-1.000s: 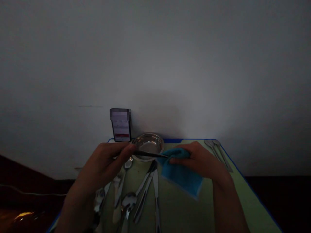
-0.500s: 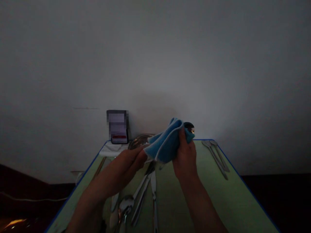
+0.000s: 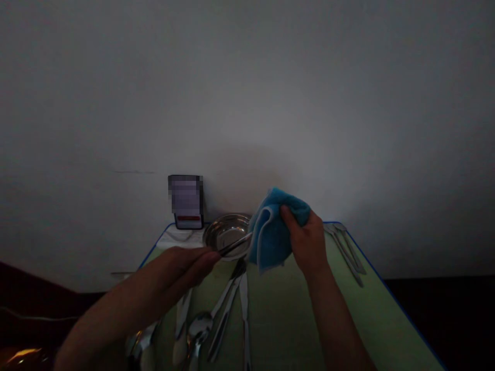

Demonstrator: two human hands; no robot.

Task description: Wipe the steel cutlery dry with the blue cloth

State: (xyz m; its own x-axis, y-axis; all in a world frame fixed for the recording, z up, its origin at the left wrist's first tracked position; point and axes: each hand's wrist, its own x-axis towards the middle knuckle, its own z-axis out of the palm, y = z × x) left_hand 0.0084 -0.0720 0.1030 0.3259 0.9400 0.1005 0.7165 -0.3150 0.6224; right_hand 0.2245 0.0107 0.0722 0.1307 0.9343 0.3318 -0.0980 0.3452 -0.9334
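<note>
My left hand (image 3: 193,265) is closed on the handle of a metal spoon (image 3: 236,244), which points right and slightly up. Its far end disappears into a blue cloth (image 3: 274,232) with a pale edge. That cloth is gripped by my right hand (image 3: 309,242), thumb on top, its folds hanging down and to the left. The spoon's bowl is hidden inside or behind the cloth. Behind the handle, a shiny metal bowl (image 3: 220,226) stands at the table's back edge.
On the green table (image 3: 286,319) lie a large spoon (image 3: 201,325), a knife (image 3: 244,304) and other cutlery, partly under my left arm. Two long utensils (image 3: 344,252) rest at the right edge. A phone-like screen (image 3: 189,206) stands back left, against the wall (image 3: 247,103).
My left hand has drawn left and away from the cloth, baring the spoon's handle. The spoon's bowl, seen right of the cloth before, is now covered. My right hand has shifted slightly right.
</note>
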